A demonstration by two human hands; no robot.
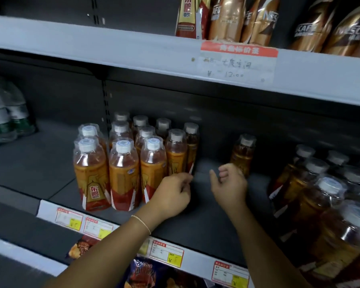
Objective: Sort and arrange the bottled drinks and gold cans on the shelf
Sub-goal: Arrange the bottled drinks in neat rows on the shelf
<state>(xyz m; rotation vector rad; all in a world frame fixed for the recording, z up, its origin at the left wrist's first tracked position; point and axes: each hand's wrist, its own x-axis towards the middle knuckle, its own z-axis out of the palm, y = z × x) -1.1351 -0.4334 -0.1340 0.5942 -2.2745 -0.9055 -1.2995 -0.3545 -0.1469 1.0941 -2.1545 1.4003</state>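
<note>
A block of orange drink bottles (pixel 123 163) with white caps stands in rows on the dark middle shelf (pixel 195 221). My left hand (pixel 173 194) reaches to the block's right end, its fingertips against the base of the rightmost bottle (pixel 192 146), not wrapped around it. My right hand (pixel 230 183) hovers over the bare gap with fingers half curled and nothing in it. Just behind it stands a lone bottle (pixel 243 154). More bottles (pixel 320 196) crowd the right end. Gold cans (pixel 227 19) sit on the upper shelf.
Dark gold Nescafe cans (pixel 328 28) and a red-gold carton (pixel 186 17) share the upper shelf. Clear water bottles (pixel 6 121) stand far left. Price tags (pixel 166 253) line the shelf edge, a handwritten tag (pixel 237 63) hangs above, and snack bags (pixel 146 273) lie below.
</note>
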